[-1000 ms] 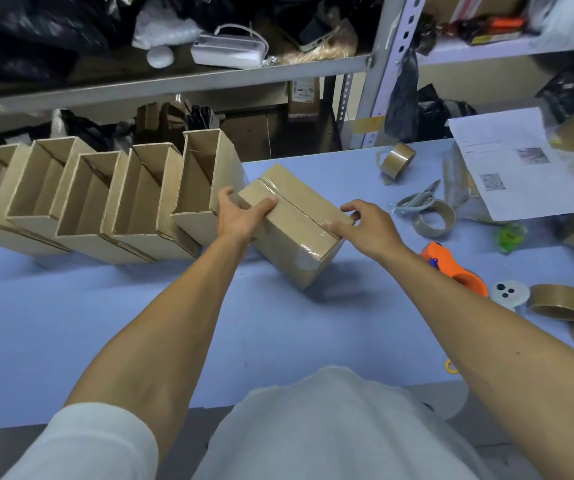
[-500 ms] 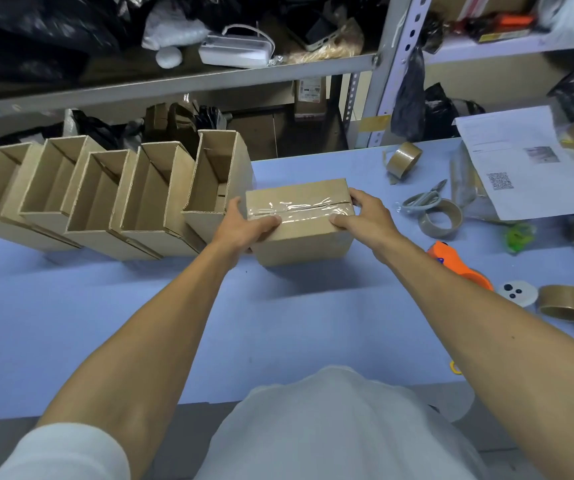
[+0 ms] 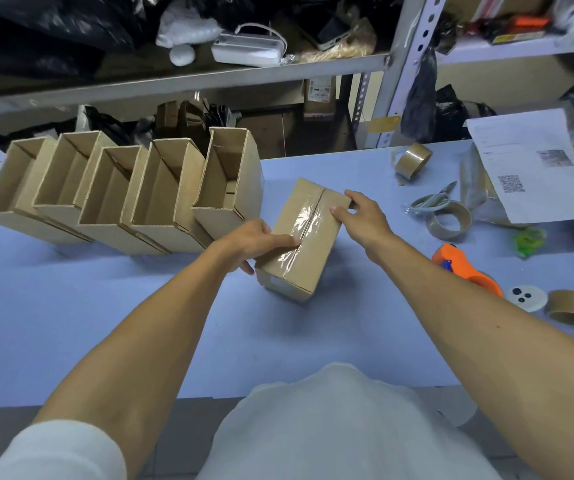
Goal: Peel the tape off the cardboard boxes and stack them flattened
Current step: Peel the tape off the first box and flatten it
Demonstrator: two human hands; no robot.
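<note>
Gripping one sealed cardboard box (image 3: 304,237) from both sides, the person steadies it on the blue table (image 3: 105,323): the left hand (image 3: 251,242) curls round its near-left edge with fingertips pressed on the clear tape (image 3: 304,221) along the top seam, and the right hand (image 3: 361,216) pinches the far-right corner. To the left, five opened boxes (image 3: 126,188) lean in a row, touching one another. At right lie three tape rolls (image 3: 412,161), scissors (image 3: 432,200), one orange tape dispenser (image 3: 465,268) and one printed sheet (image 3: 535,168).
</note>
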